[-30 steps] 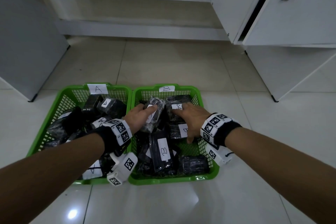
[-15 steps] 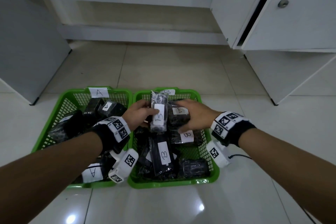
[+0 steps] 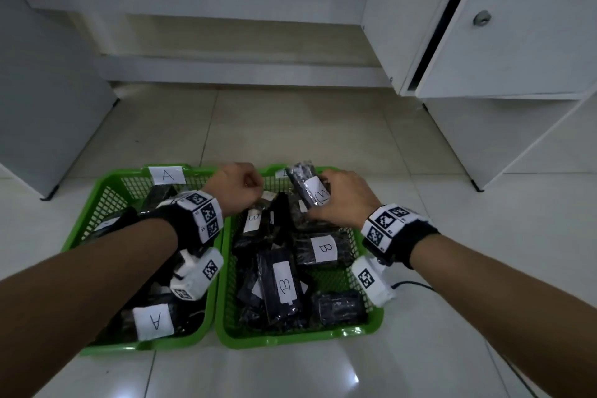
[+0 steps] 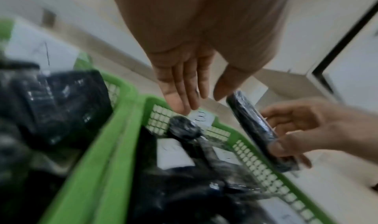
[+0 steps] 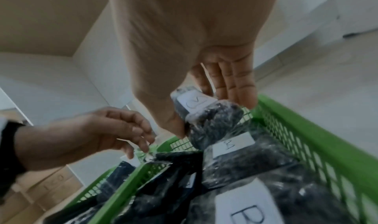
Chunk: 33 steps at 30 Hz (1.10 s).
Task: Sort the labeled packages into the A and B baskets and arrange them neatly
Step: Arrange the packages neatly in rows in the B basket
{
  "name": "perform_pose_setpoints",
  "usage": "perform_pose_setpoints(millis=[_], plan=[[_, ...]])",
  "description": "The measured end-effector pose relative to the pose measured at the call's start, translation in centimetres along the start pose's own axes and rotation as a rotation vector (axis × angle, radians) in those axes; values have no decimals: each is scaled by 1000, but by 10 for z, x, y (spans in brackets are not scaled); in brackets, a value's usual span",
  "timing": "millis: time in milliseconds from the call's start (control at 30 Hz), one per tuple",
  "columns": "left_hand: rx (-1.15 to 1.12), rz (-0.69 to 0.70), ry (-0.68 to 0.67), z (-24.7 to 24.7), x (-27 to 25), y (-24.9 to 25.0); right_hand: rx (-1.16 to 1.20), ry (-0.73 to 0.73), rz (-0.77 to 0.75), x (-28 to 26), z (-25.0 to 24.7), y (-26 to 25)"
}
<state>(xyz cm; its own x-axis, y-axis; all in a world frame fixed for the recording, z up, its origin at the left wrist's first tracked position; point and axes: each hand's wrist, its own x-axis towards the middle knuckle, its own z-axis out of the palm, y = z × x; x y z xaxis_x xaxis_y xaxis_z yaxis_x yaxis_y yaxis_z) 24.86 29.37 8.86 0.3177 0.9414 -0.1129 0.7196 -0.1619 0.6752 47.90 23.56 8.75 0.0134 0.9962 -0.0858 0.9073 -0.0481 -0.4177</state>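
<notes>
Nearest, both bare forearms are reaching forward from the bottom corners of the head view, each wearing a black wristband with checkered markers. Below them two green baskets are sitting side by side on the pale tiled floor: the A basket (image 3: 97, 229) on the left, the B basket (image 3: 368, 329) on the right, both holding black wrapped packages with white labels. Further out, the right hand (image 3: 342, 200) is gripping a B-labeled package (image 3: 308, 186), thumb on one side and fingers on the other, holding it tilted above the far end of the B basket. The left hand (image 3: 237, 187) is hovering over the divide between the two baskets at their far end, palm down, holding nothing; its fingers are hanging loosely and slightly spread in the left wrist view. Beyond the baskets, white cabinets (image 3: 517, 26) are standing along the wall.
</notes>
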Motion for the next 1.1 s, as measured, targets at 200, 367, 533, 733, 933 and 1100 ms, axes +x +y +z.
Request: perform_pose_setpoints(millis=[200, 367, 533, 733, 933, 1100], plan=[[441, -42, -93, 7, 25, -10, -187, -50, 12, 13, 8, 12], [601, -65, -156, 38, 31, -6, -185, -17, 6, 21, 21, 25], [467, -179, -196, 26, 29, -7, -140, 38, -31, 21, 17, 35], [449, -206, -105, 42, 19, -3, -61, 61, -11, 22, 15, 37], [651, -184, -270, 53, 14, -4, 587, -146, 318, 18, 13, 30], [462, -227, -193, 39, 20, -4, 747, -206, 499, 18, 20, 22]])
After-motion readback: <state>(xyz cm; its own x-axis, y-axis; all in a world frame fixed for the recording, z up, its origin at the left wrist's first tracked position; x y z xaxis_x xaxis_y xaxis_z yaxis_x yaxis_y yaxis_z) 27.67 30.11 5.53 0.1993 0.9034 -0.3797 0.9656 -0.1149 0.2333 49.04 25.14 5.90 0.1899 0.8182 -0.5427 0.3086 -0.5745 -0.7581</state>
